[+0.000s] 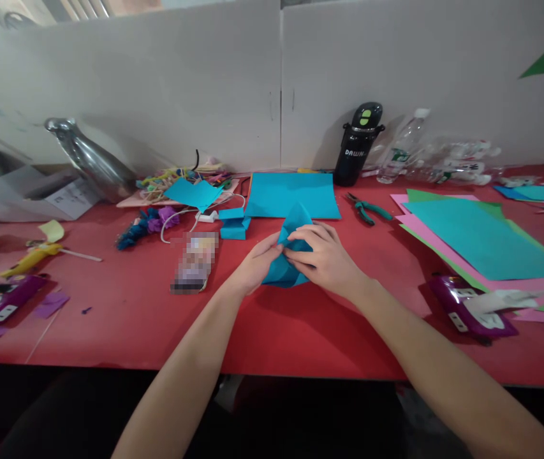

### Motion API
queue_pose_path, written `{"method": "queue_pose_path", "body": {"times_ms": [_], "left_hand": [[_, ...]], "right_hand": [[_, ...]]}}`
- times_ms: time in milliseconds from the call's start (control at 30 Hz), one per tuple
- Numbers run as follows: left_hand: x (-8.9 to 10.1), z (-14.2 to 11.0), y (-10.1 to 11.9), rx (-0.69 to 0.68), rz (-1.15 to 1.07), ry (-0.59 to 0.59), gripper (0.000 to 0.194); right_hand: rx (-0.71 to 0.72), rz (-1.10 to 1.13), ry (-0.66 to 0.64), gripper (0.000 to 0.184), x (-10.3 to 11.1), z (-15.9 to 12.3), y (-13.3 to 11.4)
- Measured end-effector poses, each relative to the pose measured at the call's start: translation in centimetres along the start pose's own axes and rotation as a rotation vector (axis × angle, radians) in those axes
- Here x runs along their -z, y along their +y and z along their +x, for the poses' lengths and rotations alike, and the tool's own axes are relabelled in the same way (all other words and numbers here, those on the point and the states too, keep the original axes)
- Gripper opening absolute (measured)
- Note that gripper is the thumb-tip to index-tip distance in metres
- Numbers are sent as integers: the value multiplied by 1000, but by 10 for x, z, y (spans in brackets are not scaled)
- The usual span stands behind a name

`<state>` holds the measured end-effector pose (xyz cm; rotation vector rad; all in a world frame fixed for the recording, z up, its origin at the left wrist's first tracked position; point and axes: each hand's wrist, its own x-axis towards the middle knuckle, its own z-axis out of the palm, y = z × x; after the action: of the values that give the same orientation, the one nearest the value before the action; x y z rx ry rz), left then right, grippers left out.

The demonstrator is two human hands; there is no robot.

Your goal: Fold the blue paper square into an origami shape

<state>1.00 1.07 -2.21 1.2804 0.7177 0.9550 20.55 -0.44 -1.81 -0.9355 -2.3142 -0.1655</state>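
Note:
Both hands hold one folded sheet of blue paper (287, 275) above the red table, its pointed tip standing up between them. My left hand (258, 262) grips its left side, with the thumb pressed on the fold. From the right, my right hand (320, 256) pinches the paper near its middle, fingers bent over it; part of the sheet is hidden behind the fingers. Just behind lies a stack of blue paper sheets (291, 194). Left of the hands sit a small folded blue paper piece (233, 224) and a phone (195, 261) with a blurred screen.
Pliers (368, 209) lie behind the right hand, near a black bottle (358, 145). Coloured sheets (486, 239) and a purple power strip (472, 307) are at the right. A metal jug (90, 159), purple paper flowers (161, 218) and a yellow glue gun (32, 258) are leftward.

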Motion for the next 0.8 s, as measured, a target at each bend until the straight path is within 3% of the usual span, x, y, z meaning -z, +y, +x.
{"method": "queue_pose_path", "body": {"times_ms": [167,300,467,800], "left_hand": [[3,0,1,-9,128,19,46],[8,0,3,-22,213,76,48],[8,-1,7,-13,259,-1,43],[7,-7,16,19,422,7,41]], "right_hand": [[-15,14,43,22,5,1,-2],[-98,61,134,40,12,0,3],[-188,295,101,66,16,-3,11],[-358,437,83,53,14,-7,16]]}}
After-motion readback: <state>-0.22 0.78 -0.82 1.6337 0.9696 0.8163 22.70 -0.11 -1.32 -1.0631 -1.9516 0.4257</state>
